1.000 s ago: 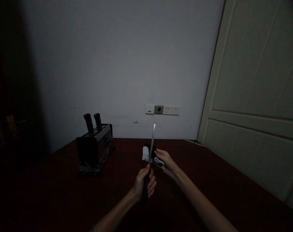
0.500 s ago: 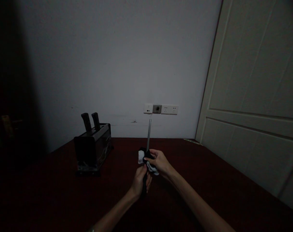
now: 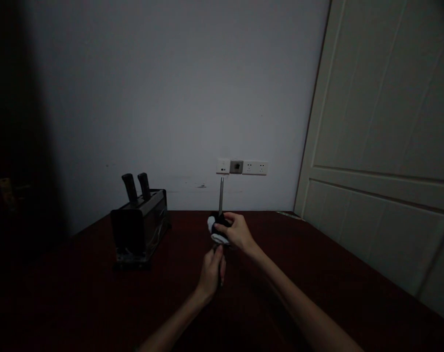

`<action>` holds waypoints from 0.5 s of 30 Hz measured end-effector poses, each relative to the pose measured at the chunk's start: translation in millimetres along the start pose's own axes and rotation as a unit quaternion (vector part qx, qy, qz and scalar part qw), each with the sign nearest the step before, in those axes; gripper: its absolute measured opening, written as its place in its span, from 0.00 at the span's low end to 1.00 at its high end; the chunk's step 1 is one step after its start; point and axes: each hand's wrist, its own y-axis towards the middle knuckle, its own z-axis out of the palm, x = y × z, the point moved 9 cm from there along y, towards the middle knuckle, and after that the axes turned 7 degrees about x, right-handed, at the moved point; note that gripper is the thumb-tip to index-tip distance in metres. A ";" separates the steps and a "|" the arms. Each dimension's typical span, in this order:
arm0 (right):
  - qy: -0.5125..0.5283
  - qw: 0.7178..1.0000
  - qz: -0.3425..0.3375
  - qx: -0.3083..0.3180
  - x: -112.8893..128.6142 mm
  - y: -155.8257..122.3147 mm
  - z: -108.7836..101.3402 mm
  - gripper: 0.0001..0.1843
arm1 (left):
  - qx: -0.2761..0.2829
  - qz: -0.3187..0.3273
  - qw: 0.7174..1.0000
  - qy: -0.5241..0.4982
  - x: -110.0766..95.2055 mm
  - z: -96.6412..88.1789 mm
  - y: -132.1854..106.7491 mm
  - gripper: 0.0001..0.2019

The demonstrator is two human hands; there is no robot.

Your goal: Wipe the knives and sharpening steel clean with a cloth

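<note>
Dim, muted light. Smooth pale-grey wall (image 3: pixel 170 98) brightest; far left lost in blackness. Dark-red tabletop (image 3: pixel 309 254) near-black in foreground. Off-white panelled door (image 3: pixel 371 107) stretched by wide lens.

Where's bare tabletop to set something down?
Right of the right forearm, bordered by the pale panel, the table looks bare; likewise between the black box and left hand. Crowded: centre, where the right hand holds cloth against the rod above the left hand. Foreground: too dark.

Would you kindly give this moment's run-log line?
left hand: holds metal rod; right hand: holds cloth against rod; dark block: on table
</note>
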 end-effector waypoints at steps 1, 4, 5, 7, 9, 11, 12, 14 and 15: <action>0.002 1.000 0.002 -0.009 2.5 5.5 -4.8 0.15 | 0.011 -0.007 1.000 -0.015 0.7 3.3 -0.2 0.23; 0.007 0.999 0.004 -0.031 11.7 24.3 -20.9 0.16 | 0.042 -0.029 0.996 -0.072 2.0 14.1 -2.4 0.23; 0.009 0.999 0.001 -0.034 15.6 30.8 -26.0 0.16 | 0.052 -0.035 0.994 -0.090 1.5 17.7 -3.2 0.23; 0.017 0.999 -0.003 -0.041 22.9 42.8 -35.4 0.14 | 0.070 -0.043 0.989 -0.122 0.0 24.0 -4.3 0.22; 0.031 0.999 -0.006 -0.042 29.0 53.0 -42.4 0.12 | 0.083 -0.048 0.985 -0.146 -1.9 28.7 -4.3 0.22; 0.053 0.998 -0.009 -0.039 33.7 61.1 -46.7 0.11 | 0.098 -0.055 0.980 -0.166 -3.9 33.0 -3.2 0.23; 0.067 0.997 -0.011 -0.038 35.5 64.5 -48.0 0.11 | 0.106 -0.059 0.977 -0.177 -4.8 34.9 -2.5 0.23; 0.099 0.994 -0.019 -0.037 37.8 70.8 -49.6 0.11 | 0.122 -0.068 0.971 -0.195 -7.2 38.6 -0.7 0.23; 0.118 0.992 -0.024 -0.038 38.6 74.0 -50.2 0.11 | 0.130 -0.071 0.968 -0.202 -8.8 40.2 0.3 0.23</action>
